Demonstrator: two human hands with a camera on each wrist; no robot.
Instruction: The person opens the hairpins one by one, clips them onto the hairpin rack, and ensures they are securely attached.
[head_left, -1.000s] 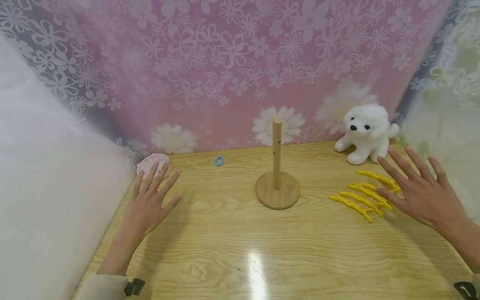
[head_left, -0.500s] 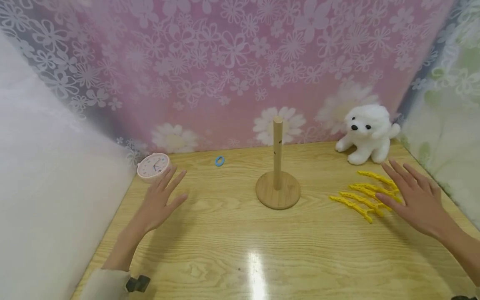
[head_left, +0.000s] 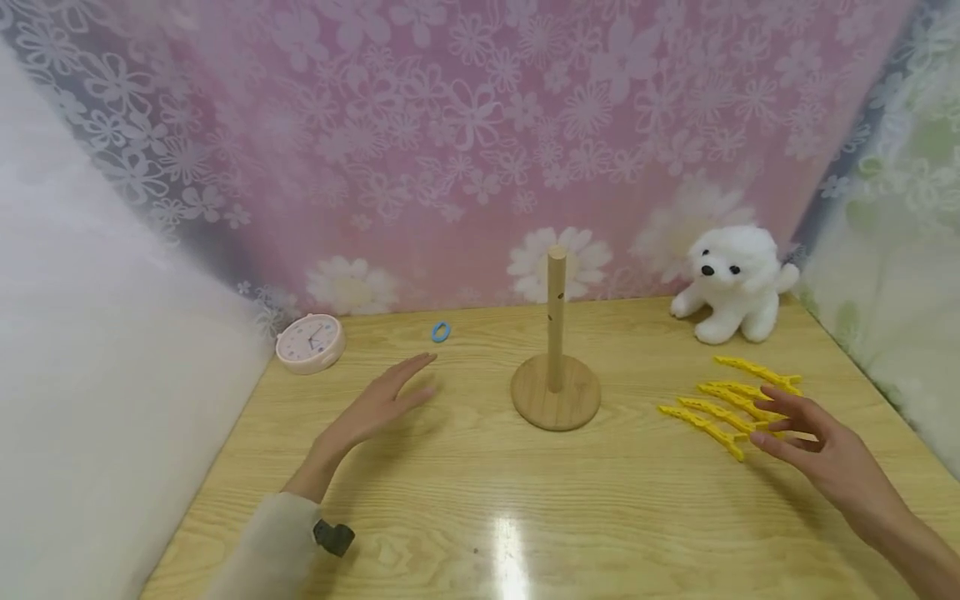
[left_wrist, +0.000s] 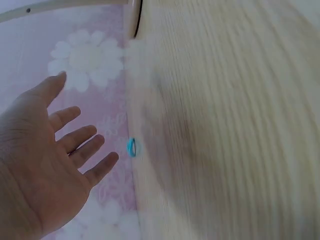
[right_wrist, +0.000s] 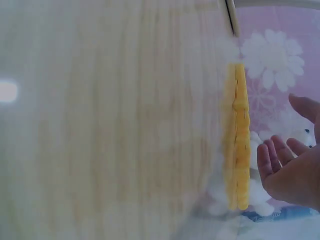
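My left hand (head_left: 375, 408) hangs above the table with fingers extended, holding nothing. Beyond its fingertips lies a small blue ring (head_left: 435, 336), which also shows as a blue loop (left_wrist: 129, 148) in the left wrist view. On the right, my other hand (head_left: 832, 450) hovers with bent fingers by several yellow branch-shaped pieces (head_left: 705, 423) with forked ends. Its fingertips cover part of them in the head view. In the right wrist view, a gap parts that hand (right_wrist: 295, 167) from the yellow pieces (right_wrist: 241, 150). Between both hands stands a wooden post (head_left: 555, 325) on a round base.
A pink clock (head_left: 311, 343) lies at the back left of the wooden table (head_left: 450, 500). At the back right sits a white plush dog (head_left: 735, 279). A pink floral curtain (head_left: 450, 167) hangs behind, and pale cloth bounds both sides.
My left hand has swung right and away from the clock, uncovering it, towards the blue ring. The right hand has come down slightly, its spread fingers now bent near the yellow pieces.
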